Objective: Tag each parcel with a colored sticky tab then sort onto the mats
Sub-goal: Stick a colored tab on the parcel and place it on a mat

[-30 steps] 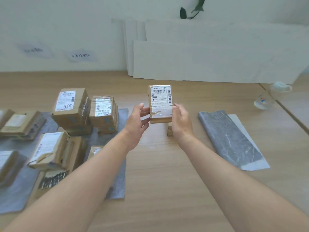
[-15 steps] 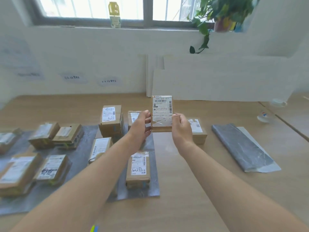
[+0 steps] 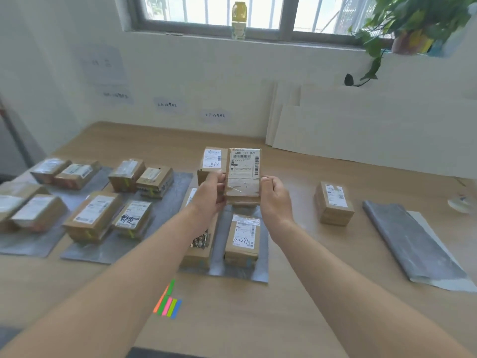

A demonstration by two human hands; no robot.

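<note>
both hands hold one parcel (image 3: 244, 175) upright at the centre of the frame, above the wooden table (image 3: 296, 293): the left hand (image 3: 210, 195) grips its left edge, the right hand (image 3: 275, 196) its right edge. the sticky tabs (image 3: 167, 302) lie lower centre, near the grey mats (image 3: 238, 271) bearing other parcels.

Parcels (image 3: 93, 215) on mats (image 3: 85, 251) at left, sticky tabs (image 3: 167, 302) in front, lone parcel (image 3: 334, 206) right, spare mat (image 3: 413, 244) farthest right

hands (image 3: 241, 198) – grip parcel (image 3: 243, 175) upright | sticky tabs (image 3: 168, 302) – on table (image 3: 296, 319)
</note>
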